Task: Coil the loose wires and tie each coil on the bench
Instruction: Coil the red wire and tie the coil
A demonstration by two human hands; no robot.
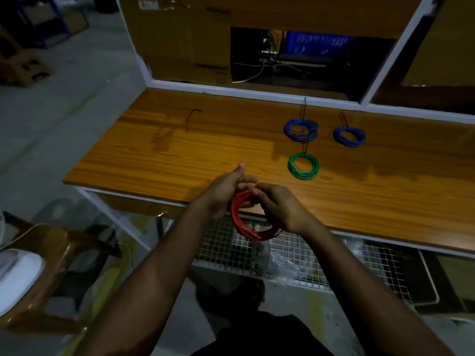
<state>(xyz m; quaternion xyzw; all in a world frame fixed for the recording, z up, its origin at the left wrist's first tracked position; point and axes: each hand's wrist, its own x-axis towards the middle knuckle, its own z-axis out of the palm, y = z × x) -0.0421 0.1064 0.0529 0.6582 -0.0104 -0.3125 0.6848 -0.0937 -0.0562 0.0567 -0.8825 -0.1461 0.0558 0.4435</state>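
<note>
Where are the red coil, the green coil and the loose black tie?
red coil [243, 231]: head view, lower left arc below the hands.
green coil [303, 166]: head view, point in the ring's open middle.
loose black tie [189, 119]: head view, mid-strand, bench left.

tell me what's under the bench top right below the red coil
Under the bench top, below the red coil, sits a white wire mesh shelf with crumpled clear plastic on it. Both hands and the coil cover part of it.

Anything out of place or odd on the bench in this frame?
Nothing damaged or spilled. One loose black tie lies alone at the bench's far left, away from the two blue coils and the green coil. Both hands hold the red coil over the front edge.
</note>
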